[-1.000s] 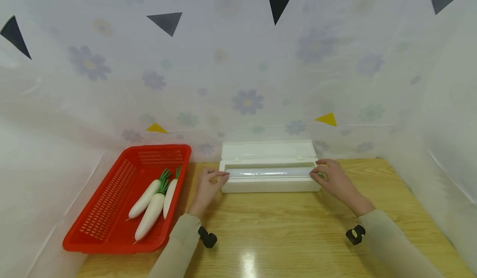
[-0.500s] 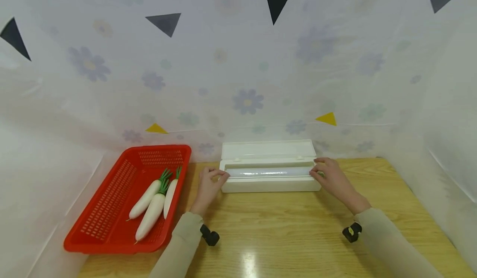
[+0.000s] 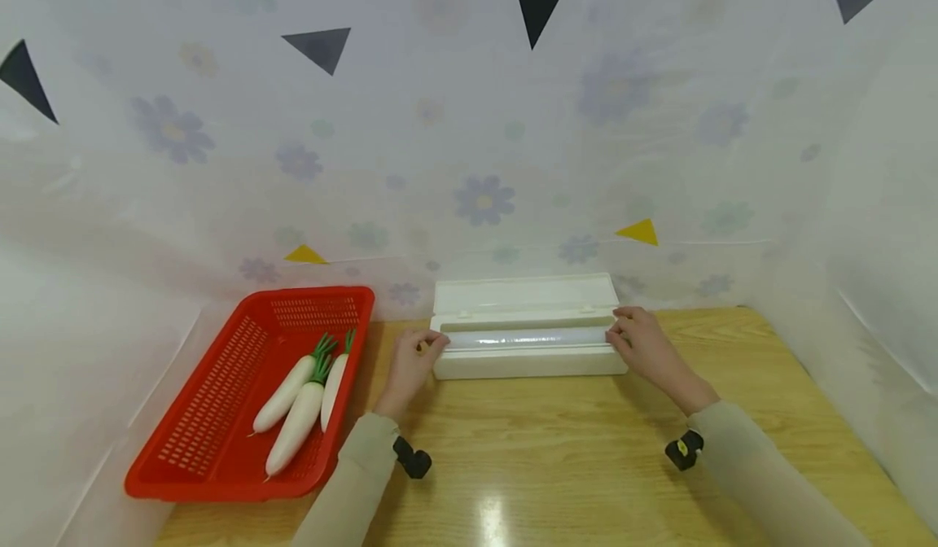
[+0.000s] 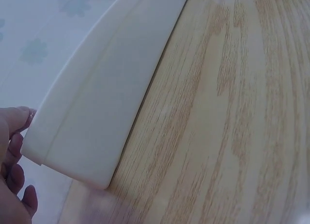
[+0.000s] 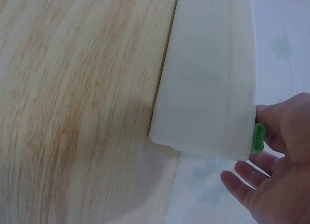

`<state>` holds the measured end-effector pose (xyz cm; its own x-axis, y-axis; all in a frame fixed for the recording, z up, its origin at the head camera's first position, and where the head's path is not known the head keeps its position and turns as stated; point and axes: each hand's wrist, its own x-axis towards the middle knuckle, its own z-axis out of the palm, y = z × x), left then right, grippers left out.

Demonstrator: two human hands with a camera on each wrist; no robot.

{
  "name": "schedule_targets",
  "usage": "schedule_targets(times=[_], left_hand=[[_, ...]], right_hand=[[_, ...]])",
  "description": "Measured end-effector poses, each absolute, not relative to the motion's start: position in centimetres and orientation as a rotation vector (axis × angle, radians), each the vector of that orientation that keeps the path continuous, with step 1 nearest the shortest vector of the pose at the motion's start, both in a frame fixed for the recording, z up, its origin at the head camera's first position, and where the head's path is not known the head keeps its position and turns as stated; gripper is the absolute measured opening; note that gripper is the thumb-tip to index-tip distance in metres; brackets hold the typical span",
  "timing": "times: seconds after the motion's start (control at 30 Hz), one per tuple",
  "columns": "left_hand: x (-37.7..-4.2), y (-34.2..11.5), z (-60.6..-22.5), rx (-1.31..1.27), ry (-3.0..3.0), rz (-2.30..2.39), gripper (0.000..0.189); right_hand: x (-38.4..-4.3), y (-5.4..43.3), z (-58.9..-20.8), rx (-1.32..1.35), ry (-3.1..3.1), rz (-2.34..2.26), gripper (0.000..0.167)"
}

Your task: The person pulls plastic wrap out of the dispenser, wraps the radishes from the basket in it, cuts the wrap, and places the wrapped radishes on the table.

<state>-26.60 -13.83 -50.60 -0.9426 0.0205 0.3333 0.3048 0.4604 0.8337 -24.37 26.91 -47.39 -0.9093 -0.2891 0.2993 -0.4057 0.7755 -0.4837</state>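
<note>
Your left hand [image 3: 410, 361] and right hand [image 3: 650, 353] pinch the film roll [image 3: 523, 339] at opposite ends of the white box [image 3: 529, 366] — it lies inside the box, long axis along the box's length — neither hand is nearer.

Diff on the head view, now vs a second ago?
Minor: the right hand's wrist shifted slightly inward, and the view drifted a touch. No visible grasp or release. Unchanged: right hand and left hand at opposite ends of the film, box open, radishes in the basket.
</note>
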Motion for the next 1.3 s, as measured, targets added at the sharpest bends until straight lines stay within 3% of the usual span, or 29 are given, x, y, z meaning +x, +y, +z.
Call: schedule_targets(times=[0.37, 0.73, 1.0, 1.3], left_hand=[[-26.6, -14.1, -50.1, -0.284, -2.508, -1.475, 0.011], [-27.1, -13.3, -49.1, -0.371, -2.55, -1.471, 0.008], [-27.6, -12.7, -48.2, -0.331, -2.495, -1.501, 0.008], [-27.4, -12.7, -47.9, -0.286, -2.519, -1.57, 0.009]], right_hand=[[-24.7, 27.6, -46.8, 0.597, -2.82, 0.919, 0.009], [-25.2, 27.1, -46.4, 0.518, -2.787, 0.951, 0.02], [-25.6, 26.6, -46.1, 0.41, -2.758, 0.913, 0.018], [-26.1, 26.8, -46.2, 0.526, -2.803, 1.051, 0.025]])
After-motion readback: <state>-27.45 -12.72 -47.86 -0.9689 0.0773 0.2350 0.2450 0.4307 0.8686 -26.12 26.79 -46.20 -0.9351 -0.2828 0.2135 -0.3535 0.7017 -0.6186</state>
